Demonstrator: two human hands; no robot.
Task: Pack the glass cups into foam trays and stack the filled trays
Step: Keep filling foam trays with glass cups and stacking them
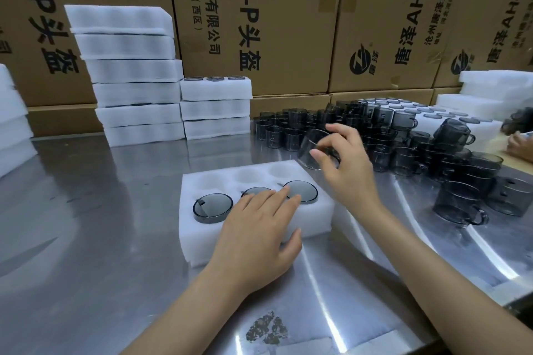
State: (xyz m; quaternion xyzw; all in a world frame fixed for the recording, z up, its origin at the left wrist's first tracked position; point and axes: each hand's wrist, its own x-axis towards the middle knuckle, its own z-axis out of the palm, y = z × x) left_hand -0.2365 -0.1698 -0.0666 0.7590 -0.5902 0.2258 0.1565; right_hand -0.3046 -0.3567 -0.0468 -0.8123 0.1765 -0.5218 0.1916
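A white foam tray [202, 235] lies on the steel table in front of me. Its near row holds three dark glass cups, one at the left [212, 207], one in the middle partly under my fingers, one at the right [302, 190]. The far row's three holes are bare. My left hand [259, 236] rests flat on the tray's near right part, fingers straight. My right hand [343, 161] pinches a smoky glass cup [314, 144], tilted, above the tray's far right corner. A heap of loose glass cups [403, 138] covers the table to the right.
Stacks of filled foam trays [135, 72] [216, 106] stand at the back left. More foam trays [490, 86] lie at the far right, where another person's hand [519, 145] shows. Cardboard boxes [288, 23] wall the back. More foam [11, 124] sits at the left edge.
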